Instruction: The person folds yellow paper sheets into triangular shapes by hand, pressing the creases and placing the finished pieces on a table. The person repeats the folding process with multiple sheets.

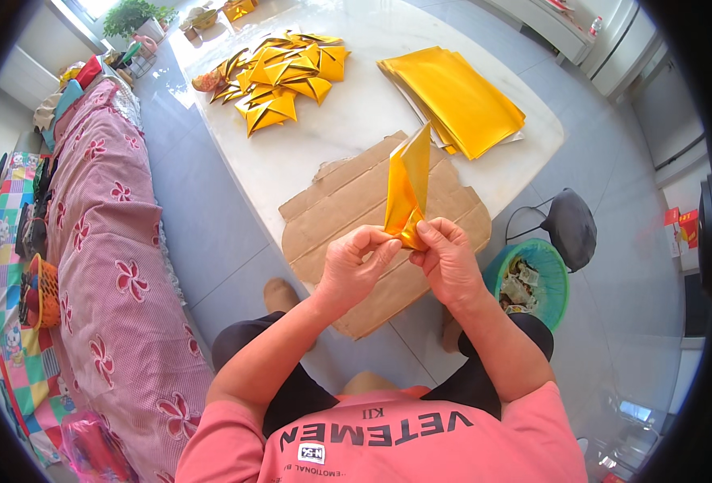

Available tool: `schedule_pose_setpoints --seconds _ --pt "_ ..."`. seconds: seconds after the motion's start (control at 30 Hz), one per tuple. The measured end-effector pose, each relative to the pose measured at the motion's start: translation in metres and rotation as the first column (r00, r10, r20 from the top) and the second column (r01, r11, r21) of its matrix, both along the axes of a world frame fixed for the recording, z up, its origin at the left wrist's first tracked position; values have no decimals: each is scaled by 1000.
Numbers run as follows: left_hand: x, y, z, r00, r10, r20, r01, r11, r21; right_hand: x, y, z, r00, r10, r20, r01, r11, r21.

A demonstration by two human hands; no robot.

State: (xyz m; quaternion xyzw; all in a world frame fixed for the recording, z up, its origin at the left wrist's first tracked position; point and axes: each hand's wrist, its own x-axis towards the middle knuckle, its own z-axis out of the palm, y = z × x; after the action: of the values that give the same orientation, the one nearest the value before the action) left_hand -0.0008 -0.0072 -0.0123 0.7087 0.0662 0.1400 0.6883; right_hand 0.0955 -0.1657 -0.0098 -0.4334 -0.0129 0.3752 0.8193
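A sheet of gold foil paper (408, 181), partly folded, stands upright between my two hands above a piece of brown cardboard (336, 209). My left hand (358, 259) pinches its lower left corner between thumb and fingers. On the other side, my right hand (446, 256) grips the lower right corner, where the foil is bent into a small fold. Beyond my hands, a stack of flat gold foil sheets (457, 97) lies at the right of the table. A heap of folded gold foil pieces (291, 68) covers the far left.
The cardboard overhangs the near edge of the white marble table (356, 145). A green bin (553, 282) with wrappers stands right of my knee, beside a dark round stool (569, 229). Left is a sofa under a pink flowered cover (122, 233). A potted plant (134, 20) stands far left.
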Motion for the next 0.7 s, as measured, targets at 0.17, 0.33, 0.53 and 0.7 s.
schedule_pose_setpoints --seconds 0.17,0.33,0.53,0.7 --pt "1 -2 0 998 62 8 -61 992 -114 -3 1 -5 998 -18 63 23 998 -66" --pt "-1 -3 3 993 119 16 -119 993 18 -4 5 4 994 48 100 -40 996 -78" --pt "2 -8 3 979 168 112 -171 985 14 -7 10 15 976 105 191 -94 993 -71" --pt "0 -7 8 985 135 106 -137 991 9 -8 11 11 975 90 201 -81 995 -55"
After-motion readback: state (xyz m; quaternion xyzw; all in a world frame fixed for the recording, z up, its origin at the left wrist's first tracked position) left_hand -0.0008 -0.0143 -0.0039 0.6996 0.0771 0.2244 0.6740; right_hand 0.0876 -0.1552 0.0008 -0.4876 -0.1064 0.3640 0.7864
